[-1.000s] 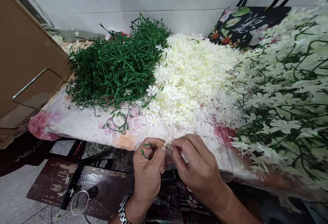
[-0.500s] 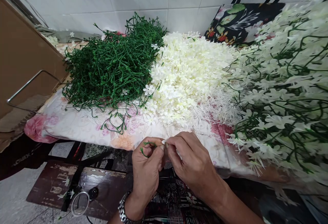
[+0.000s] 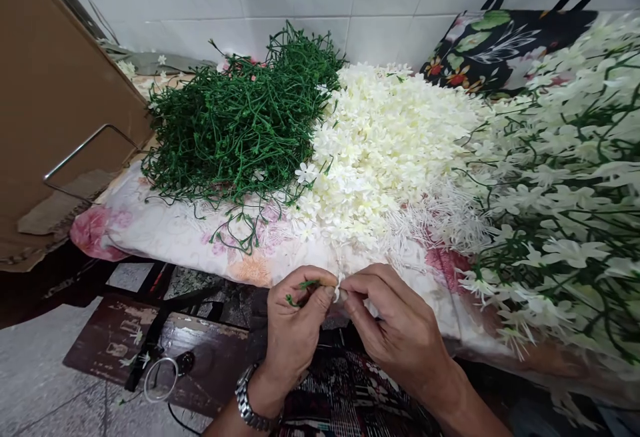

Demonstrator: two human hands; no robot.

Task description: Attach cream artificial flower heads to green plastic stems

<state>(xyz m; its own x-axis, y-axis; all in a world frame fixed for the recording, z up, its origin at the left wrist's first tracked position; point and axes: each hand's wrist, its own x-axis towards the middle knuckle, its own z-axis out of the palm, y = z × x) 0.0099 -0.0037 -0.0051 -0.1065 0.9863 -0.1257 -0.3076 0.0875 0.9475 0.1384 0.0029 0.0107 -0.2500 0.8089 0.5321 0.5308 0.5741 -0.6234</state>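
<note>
My left hand [image 3: 299, 313] is closed in a pinch on a green plastic flower stem [image 3: 309, 284], whose tips poke out between the fingers. Fingertip to fingertip with it, my right hand [image 3: 395, 317] pinches a small white artificial flower [image 3: 337, 290] at the meeting point. The fingers hide most of the flower and where it touches the stem. Behind the hands lies a heap of loose white artificial flowers [image 3: 380, 150]. To its left is a tangled pile of green plastic stems [image 3: 240, 123]. Flowers on stems [image 3: 565, 223] are massed at the right.
A flowered cloth [image 3: 175, 240] covers the work surface. At the left stands a cardboard box [image 3: 75, 90] beside a bent metal rod [image 3: 75, 153]. A black floral bag [image 3: 505, 50] leans on the tiled wall. Below left is a brown wooden board [image 3: 210, 357] with a clear ring [image 3: 161, 379].
The view has shifted, so the piles sit further right. Both hands stay together; the right fingertips have drawn slightly away from the left, and more of the white flower shows between them.
</note>
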